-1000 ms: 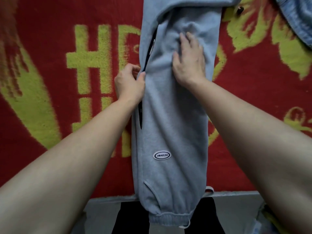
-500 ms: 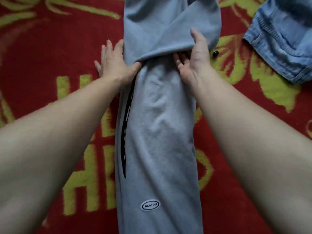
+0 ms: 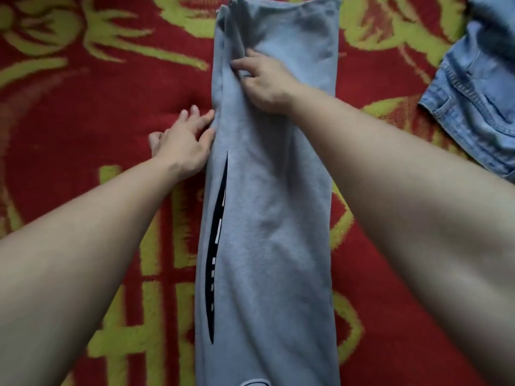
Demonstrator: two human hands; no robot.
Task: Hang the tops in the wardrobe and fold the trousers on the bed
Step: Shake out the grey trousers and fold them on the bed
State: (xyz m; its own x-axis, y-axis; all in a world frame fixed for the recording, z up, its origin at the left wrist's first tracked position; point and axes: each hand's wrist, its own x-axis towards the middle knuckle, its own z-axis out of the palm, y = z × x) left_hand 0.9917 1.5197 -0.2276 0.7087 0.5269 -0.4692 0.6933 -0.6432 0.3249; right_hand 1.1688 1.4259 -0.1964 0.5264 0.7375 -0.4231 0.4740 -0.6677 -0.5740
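Grey sweat trousers (image 3: 273, 232) lie lengthwise on the bed, one leg laid over the other, with a black side stripe (image 3: 216, 246) showing along their left edge. My right hand (image 3: 264, 82) rests on the upper part of the trousers, fingers pressing into a fold of grey cloth near the left edge. My left hand (image 3: 184, 140) lies flat beside the trousers, fingers spread, its fingertips touching their left edge. The far end of the trousers reaches the top of the view.
The bed is covered by a red blanket (image 3: 83, 112) with yellow-green patterns. A pair of blue denim trousers (image 3: 473, 101) lies crumpled at the right edge, apart from the grey pair.
The folded-over upper flap has been laid out flat away from me. My right hand moved up and left onto the cloth; my left hand slid down along the left edge.
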